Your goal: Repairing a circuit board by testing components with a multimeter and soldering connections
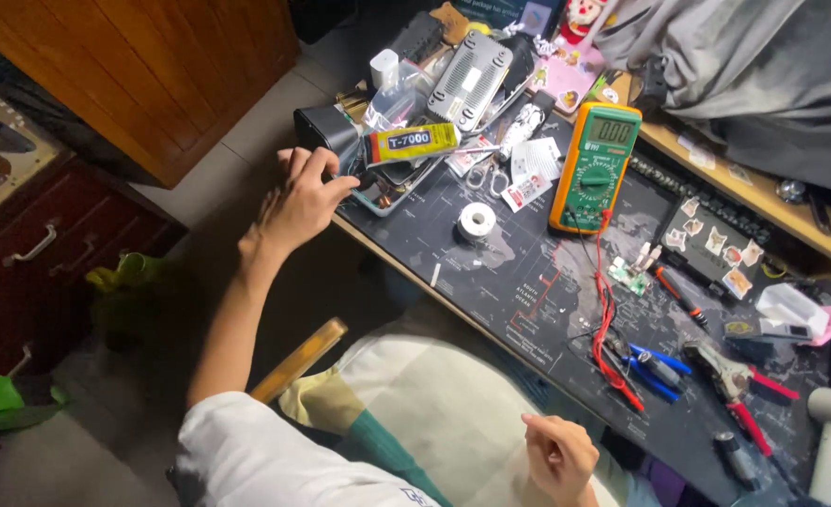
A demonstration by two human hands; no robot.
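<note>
At the desk [528, 310] edge, our left hand [298, 202] closes its grip on the glue tube [411, 144], best lifted steadily, while our right hand [556, 455] rests loosely curled, empty.

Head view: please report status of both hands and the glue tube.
Left hand at tray edge, fingers curled, holding nothing clearly. Right hand resting on lap. Glue tube lying on tray, untouched. Black box beside left hand.

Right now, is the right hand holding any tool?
No, the right hand rests empty in the lap, apart from the pliers on the mat.
</note>
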